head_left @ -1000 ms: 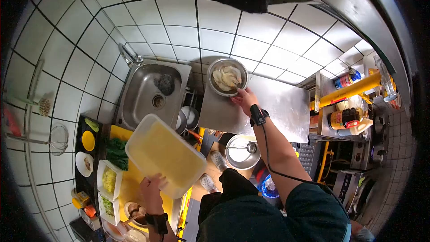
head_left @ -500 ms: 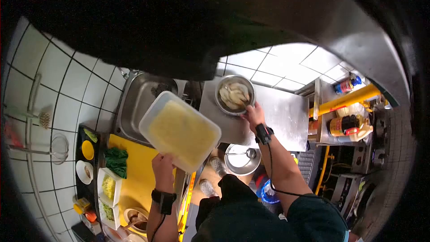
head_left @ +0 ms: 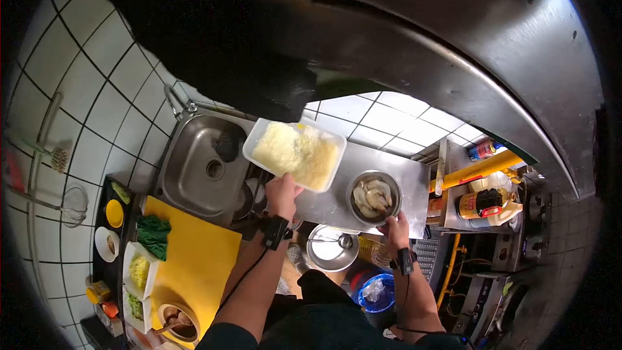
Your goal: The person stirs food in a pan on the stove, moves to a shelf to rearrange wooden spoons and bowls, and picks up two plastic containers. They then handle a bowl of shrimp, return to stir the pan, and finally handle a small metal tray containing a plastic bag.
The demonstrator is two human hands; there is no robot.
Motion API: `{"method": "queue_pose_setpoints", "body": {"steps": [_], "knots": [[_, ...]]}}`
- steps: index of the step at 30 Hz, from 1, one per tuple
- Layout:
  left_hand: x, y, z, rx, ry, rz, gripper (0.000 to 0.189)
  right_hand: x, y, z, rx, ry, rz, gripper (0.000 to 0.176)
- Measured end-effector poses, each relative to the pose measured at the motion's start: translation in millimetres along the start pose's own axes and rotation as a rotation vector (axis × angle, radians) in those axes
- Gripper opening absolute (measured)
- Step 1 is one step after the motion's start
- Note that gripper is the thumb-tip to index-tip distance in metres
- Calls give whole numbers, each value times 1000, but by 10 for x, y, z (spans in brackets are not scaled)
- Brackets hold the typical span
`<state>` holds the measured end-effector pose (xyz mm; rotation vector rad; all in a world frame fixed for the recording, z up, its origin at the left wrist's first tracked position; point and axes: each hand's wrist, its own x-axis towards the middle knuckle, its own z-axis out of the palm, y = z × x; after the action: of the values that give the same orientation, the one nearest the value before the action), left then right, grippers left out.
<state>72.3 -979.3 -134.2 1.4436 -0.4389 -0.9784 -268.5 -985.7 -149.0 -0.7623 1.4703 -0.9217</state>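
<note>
My left hand (head_left: 282,196) grips the near edge of a white plastic container (head_left: 332,137). Pale yellow, crumb-like material (head_left: 278,142) fills it, heaped higher on the left, and it is held over the left part of the steel counter (head_left: 324,206). At the right, the fingers of my right hand (head_left: 395,230) are closed on the near rim of a round metal bowl (head_left: 391,180). Greyish-white pieces that look like peeled shrimp (head_left: 372,198) lie in the bowl, which is over the same counter.
To the left are a steel sink (head_left: 188,185) and a yellow cutting board (head_left: 201,240) with leafy greens (head_left: 153,236). A pot holding a ladle (head_left: 345,241) stands below the counter, near a blue-lined bin (head_left: 382,299). Sauce bottles (head_left: 476,206) fill the right shelf. A metal hood hangs overhead.
The container has swung away from me and to the right, and its yellow crumbs now show from above. My right hand and the bowl have moved right and nearer to me.
</note>
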Motion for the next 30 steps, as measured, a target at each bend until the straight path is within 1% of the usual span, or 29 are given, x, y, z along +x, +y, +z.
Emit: {"method": "queue_pose_setpoints", "body": {"steps": [2,3,4,6,7,12,14,15,16,17,18,19,20,21,22,24,26,27,28,30], "knots": [[99,5,384,-302,162,-259,21,-169,-19,-183,-46,24,17,37],[182,-70,527,-346,210,-327,19,-242,7,-248,-39,55,14,38],[246,-152,618,-344,197,-339,19,-309,35,-306,-32,90,14,38],[328,-211,813,-397,176,-283,16,-409,83,-439,-46,99,24,39],[380,-225,881,-393,177,-322,15,-470,113,-506,-60,87,32,39],[424,-154,998,-390,151,-365,17,-698,122,-496,52,81,56,39],[422,-171,917,-374,19,-342,17,-759,114,-424,68,63,75,38],[399,-118,890,-347,-9,-380,27,-802,52,-362,58,40,65,37],[351,-64,821,-262,-57,-396,39,-825,28,-297,50,17,54,36],[292,1,746,-261,-89,-409,42,-812,50,-260,-9,1,50,38],[233,44,662,-263,-121,-421,46,-779,116,-227,2,-5,58,38],[171,53,533,-253,-115,-421,46,-732,216,-196,6,-39,61,40],[90,46,365,-310,-104,-389,51,-693,302,-163,9,-73,65,42],[-22,89,208,-368,-94,-358,56,-699,284,-29,15,-96,45,44],[-168,126,50,-345,-69,-323,58,-717,247,76,22,-126,61,43],[-487,285,-273,-352,-111,-290,55,-741,222,351,95,-130,97,46],[-727,218,-597,-319,-61,-327,44,-665,302,546,117,-173,119,46],[-940,350,-721,-277,-52,-340,31,-628,337,643,90,-205,95,44],[-1060,279,-887,-280,-42,-339,31,-577,403,748,92,-217,81,42],[-1323,150,-1238,-341,33,-408,22,-533,399,967,133,-251,62,40]]}}
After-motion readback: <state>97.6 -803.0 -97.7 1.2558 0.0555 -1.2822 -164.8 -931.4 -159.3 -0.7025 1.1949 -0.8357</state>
